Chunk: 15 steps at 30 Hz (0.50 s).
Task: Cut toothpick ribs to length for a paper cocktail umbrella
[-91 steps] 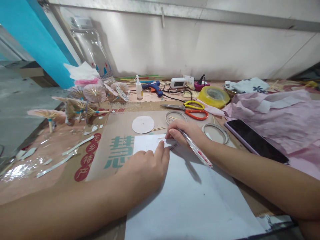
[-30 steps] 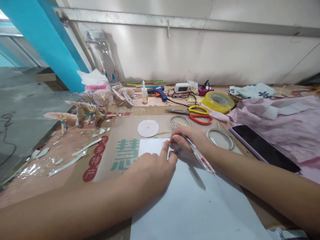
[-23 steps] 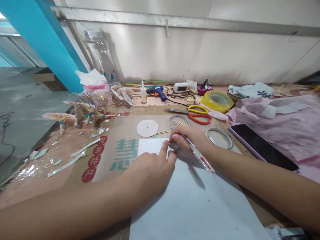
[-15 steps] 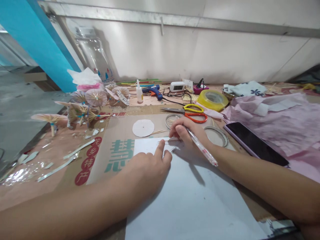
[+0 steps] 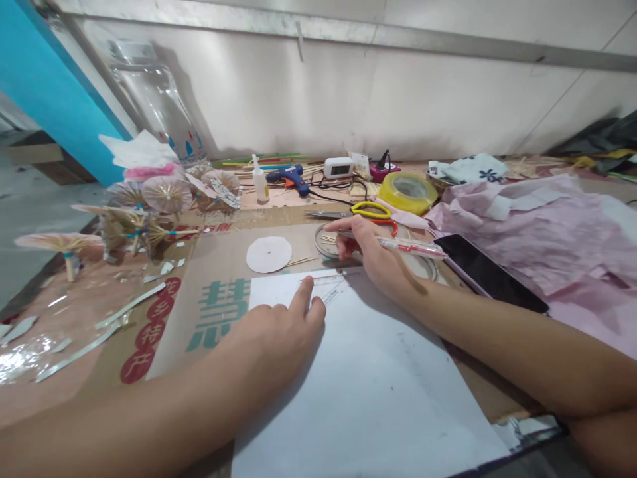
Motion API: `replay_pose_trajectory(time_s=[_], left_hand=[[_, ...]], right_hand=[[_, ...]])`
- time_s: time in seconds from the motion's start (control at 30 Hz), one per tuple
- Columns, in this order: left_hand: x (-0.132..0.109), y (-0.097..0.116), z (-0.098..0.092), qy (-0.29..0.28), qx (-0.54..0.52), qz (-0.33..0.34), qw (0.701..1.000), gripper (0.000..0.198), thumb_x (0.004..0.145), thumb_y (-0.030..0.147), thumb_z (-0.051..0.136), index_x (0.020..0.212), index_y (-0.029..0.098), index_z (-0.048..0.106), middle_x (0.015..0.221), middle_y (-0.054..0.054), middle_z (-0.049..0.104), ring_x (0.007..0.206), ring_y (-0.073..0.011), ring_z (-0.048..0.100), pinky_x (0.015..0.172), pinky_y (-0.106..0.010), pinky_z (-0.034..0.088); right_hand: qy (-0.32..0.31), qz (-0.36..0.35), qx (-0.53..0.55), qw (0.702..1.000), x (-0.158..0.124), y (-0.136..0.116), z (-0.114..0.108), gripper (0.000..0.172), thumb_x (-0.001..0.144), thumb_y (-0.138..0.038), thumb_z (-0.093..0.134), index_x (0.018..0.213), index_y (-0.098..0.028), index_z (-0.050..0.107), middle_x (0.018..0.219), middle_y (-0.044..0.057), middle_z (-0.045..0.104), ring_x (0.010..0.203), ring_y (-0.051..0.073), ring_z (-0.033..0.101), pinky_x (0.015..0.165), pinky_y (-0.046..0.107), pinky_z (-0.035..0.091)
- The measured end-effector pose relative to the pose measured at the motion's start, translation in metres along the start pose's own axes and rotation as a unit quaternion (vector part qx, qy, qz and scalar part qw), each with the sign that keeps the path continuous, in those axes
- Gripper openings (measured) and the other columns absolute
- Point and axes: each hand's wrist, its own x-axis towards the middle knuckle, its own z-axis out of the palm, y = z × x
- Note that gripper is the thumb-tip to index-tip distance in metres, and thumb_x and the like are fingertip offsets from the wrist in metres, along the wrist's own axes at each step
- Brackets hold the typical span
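Note:
My left hand (image 5: 279,335) rests on a white paper sheet (image 5: 368,392), fingers curled, its forefinger pressing a small clear ruler (image 5: 326,287) near the sheet's top edge. My right hand (image 5: 371,255) hovers just beyond that edge, over a metal ring (image 5: 324,242), and grips a clear pen (image 5: 405,246) with red markings that lies almost level, pointing right. A white paper disc (image 5: 269,254) lies on the cardboard to the left of the right hand.
Scissors (image 5: 365,212), yellow tape roll (image 5: 409,191), glue gun (image 5: 289,177), glue bottle (image 5: 259,180) and a small clock (image 5: 338,167) sit behind. A dark phone (image 5: 490,272) and pink cloth (image 5: 552,232) lie right. Paper cocktail umbrellas (image 5: 144,212) stand left.
My right hand has lifted the pen off the sheet and moved it back toward the metal ring, the pen now lying level. My left forefinger stays on the ruler. The view swung right.

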Motion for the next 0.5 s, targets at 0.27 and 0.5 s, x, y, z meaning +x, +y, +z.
replay_pose_trajectory(time_s=[0.27,0.5], left_hand=[[-0.0006,0.0004,0.0055,0.023,-0.006,-0.005,1.000,0.048,0.088,0.007,0.058,0.135,0.014,0.063,0.156,-0.031,0.043,0.060,-0.0230,0.074,0.046,-0.034,0.058],[-0.0001,-0.0014,0.0033,0.008,-0.005,0.002,1.000,0.049,0.087,0.004,0.056,0.134,0.012,0.064,0.156,-0.032,0.042,0.061,-0.0245,0.075,0.047,-0.036,0.059]], right_hand=[[0.018,0.007,0.009,1.000,0.0014,0.0014,0.0025,0.044,0.100,-0.064,0.049,0.099,-0.022,0.062,0.068,-0.003,0.055,0.062,0.013,0.050,0.058,0.025,0.042],[0.008,0.005,0.029,1.000,0.0006,0.0025,0.0024,0.035,0.103,-0.055,0.048,0.102,-0.023,0.060,0.069,-0.004,0.053,0.062,0.012,0.049,0.058,0.025,0.039]])
